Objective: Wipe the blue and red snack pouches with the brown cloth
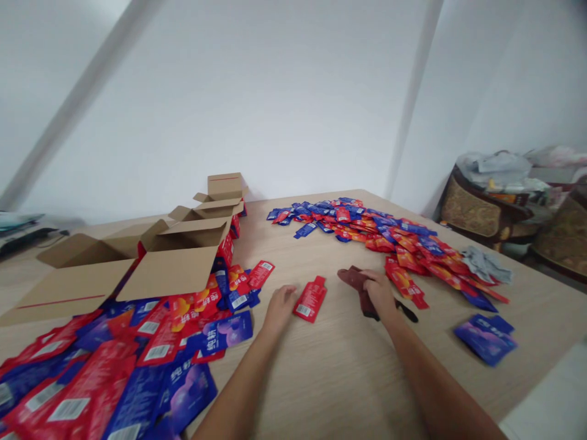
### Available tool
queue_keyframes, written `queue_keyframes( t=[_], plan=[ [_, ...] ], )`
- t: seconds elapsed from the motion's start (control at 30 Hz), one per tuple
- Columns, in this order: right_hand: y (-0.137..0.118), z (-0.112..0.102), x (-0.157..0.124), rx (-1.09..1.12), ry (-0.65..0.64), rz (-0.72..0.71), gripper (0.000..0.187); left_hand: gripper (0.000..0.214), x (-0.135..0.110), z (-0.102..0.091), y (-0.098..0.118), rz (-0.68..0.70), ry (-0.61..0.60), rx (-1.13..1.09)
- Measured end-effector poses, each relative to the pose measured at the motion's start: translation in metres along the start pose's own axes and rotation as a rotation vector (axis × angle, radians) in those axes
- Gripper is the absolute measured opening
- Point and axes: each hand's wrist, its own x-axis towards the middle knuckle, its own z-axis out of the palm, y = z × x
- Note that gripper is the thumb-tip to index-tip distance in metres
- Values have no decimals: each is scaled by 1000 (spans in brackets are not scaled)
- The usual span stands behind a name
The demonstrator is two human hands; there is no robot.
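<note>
Beside the left edge of a red spouted pouch (310, 299) rests my left hand (280, 304), fingers loosely bent and holding nothing; whether the fingertips touch the pouch I cannot tell. That pouch lies flat on the table, its printed back with a barcode facing up. My right hand (380, 292) is closed around a dark reddish-brown object (352, 278) just right of the pouch. Its exact kind is unclear, partly covered by my fingers. A black rounded end (407, 310) shows behind my right wrist. Near that hand lies another red pouch (403, 282) at the edge of a heap.
Open cardboard boxes (165, 269) stand in a row at the left. A pile of red and blue pouches (105, 373) fills the near left. Another heap (389, 229) curves along the far right, with a grey cloth (487, 264). Blue pouches (486, 339) lie nearer. Armchairs (479, 205) stand beyond.
</note>
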Motion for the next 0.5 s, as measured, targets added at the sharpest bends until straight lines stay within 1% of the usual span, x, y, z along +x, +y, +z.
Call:
queue_keyframes(
  t=[0.07, 0.13, 0.2, 0.27, 0.33, 0.37, 0.43, 0.5],
  plan=[
    [-10, 11, -10, -51, 16, -125, 32, 51, -4, 6, 3, 76, -67, 214],
    [-27, 27, -25, -119, -53, -263, 36, 65, -9, 12, 6, 158, -108, 374],
    [-44, 45, -44, -188, -202, -368, 42, 65, -13, 16, 8, 210, -139, 447],
    [-57, 61, -59, -256, -371, -426, 44, 55, -13, 17, 8, 242, -183, 454],
    [-60, 70, -65, -327, -494, -429, 44, 42, -12, 16, 7, 262, -234, 436],
    [-59, 71, -63, -374, -518, -409, 44, 39, -11, 16, 6, 260, -242, 422],
    [-51, 66, -52, -504, -498, -340, 43, 37, -10, 15, 4, 241, -215, 366],
    [-41, 57, -38, -660, -415, -258, 42, 40, -11, 17, 2, 203, -154, 266]
  ],
)
